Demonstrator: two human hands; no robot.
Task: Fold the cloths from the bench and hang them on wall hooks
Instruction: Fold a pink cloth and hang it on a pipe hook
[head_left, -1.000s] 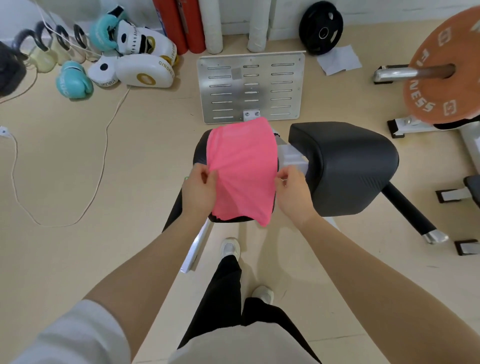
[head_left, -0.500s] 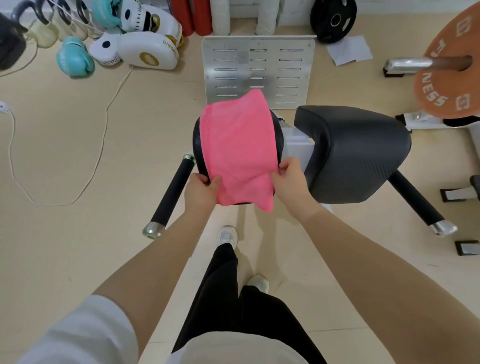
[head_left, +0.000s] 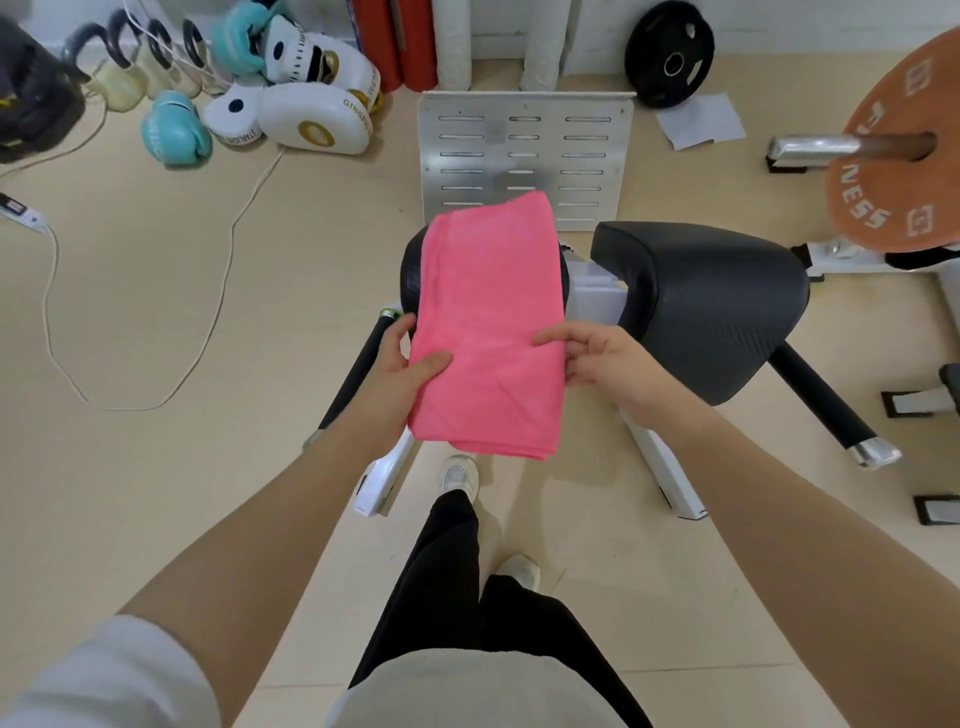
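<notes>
Folded pink terry cloth (head_left: 491, 322), long axis running away from the person, pinched at both side edges by left hand (head_left: 397, 374) and right hand (head_left: 605, 364).

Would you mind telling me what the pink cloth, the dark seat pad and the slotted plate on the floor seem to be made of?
Pink cloth: soft matte fabric, probably microfibre or terry; it folds and drapes limply.
Dark seat pad: padded, likely vinyl or faux leather; fine textured surface with a dull sheen.
Slotted plate: looks like brushed metal, perhaps aluminium; pale grey, flat, with cut slots.

One head-worn wide-angle view — looking steeply down, close over the person's forearms and the floor (head_left: 156, 322).
</notes>
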